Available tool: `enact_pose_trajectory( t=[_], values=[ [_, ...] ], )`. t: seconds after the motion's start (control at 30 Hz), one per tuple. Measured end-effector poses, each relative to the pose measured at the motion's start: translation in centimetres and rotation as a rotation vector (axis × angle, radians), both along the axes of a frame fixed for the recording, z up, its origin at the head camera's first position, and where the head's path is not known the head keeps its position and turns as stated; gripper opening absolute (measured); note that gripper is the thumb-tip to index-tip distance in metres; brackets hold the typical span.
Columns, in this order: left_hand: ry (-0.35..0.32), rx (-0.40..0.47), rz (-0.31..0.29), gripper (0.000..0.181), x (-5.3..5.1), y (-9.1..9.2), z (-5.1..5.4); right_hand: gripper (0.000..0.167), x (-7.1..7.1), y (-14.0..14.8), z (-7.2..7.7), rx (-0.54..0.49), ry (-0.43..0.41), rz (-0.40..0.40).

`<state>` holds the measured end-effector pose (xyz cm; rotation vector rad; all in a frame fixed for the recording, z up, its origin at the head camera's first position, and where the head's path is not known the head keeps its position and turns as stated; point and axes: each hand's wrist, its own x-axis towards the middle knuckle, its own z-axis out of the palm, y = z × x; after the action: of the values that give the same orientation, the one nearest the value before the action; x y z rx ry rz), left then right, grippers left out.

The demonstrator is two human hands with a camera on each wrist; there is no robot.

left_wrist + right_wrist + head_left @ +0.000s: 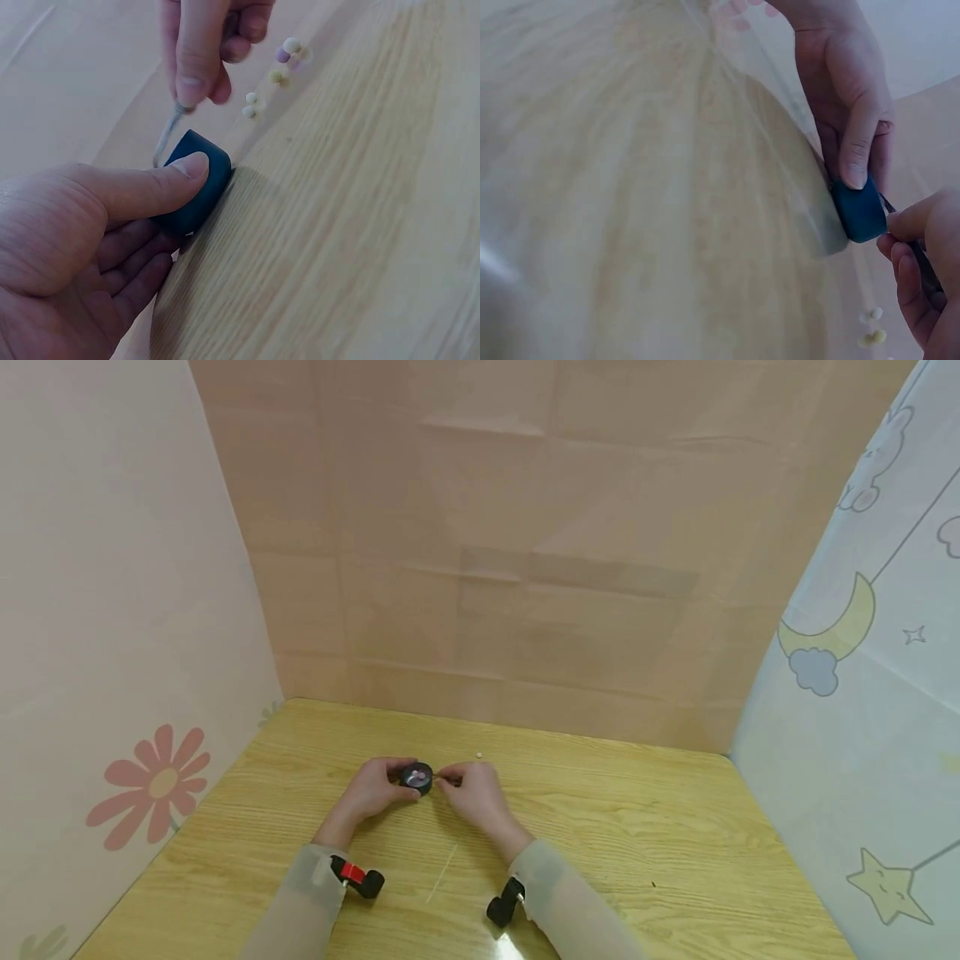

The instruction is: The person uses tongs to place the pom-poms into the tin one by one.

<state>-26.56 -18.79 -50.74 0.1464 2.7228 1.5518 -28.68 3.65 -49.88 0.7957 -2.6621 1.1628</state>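
Note:
A small dark round container (417,779) is tilted above the table, its top facing the head camera with something pinkish inside. My left hand (372,790) grips it between thumb and fingers; in the left wrist view the thumb lies on the dark teal side of the container (208,184). Close by on the right, my right hand (477,793) pinches a thin tool (166,133), whose end reaches the container's edge. In the right wrist view part of this thin dark tool (924,264) lies along the right hand (939,262). Whether the tip is inside is unclear.
Several small white, yellow and purple beads (276,76) lie on the table beyond the hands. A thin pale line (442,872) and a tiny dark speck (653,884) show on the wooden table (600,827). Walls of printed and brown sheeting stand around it.

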Motion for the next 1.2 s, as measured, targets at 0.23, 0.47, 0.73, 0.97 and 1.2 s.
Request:
enact_pose_trajectory(
  t=[0.23, 0.47, 0.73, 0.97, 1.2],
  values=[
    [-0.001, 0.001, 0.0, 0.057, -0.04, -0.05, -0.16, 0.012, 0.52, -0.26, -0.33, 0.017, -0.013, 0.002],
    [-0.001, 0.009, 0.0, 0.058, -0.02, -0.03, -0.12, 0.012, 0.46, -0.34, -0.39, 0.036, 0.001, -0.005],
    [0.002, 0.012, -0.002, 0.058, -0.05, -0.07, -0.13, 0.013, 0.56, -0.25, -0.36, 0.035, -0.01, 0.002],
    [0.003, 0.008, -0.002, 0.058, -0.1, -0.1, -0.08, 0.013, 0.47, -0.17, -0.27, 0.044, -0.005, -0.001],
    [0.007, 0.003, -0.001, 0.058, -0.18, -0.14, -0.22, 0.013, 0.34, 0.54, -0.21, 0.017, -0.03, -0.016]
  ],
)
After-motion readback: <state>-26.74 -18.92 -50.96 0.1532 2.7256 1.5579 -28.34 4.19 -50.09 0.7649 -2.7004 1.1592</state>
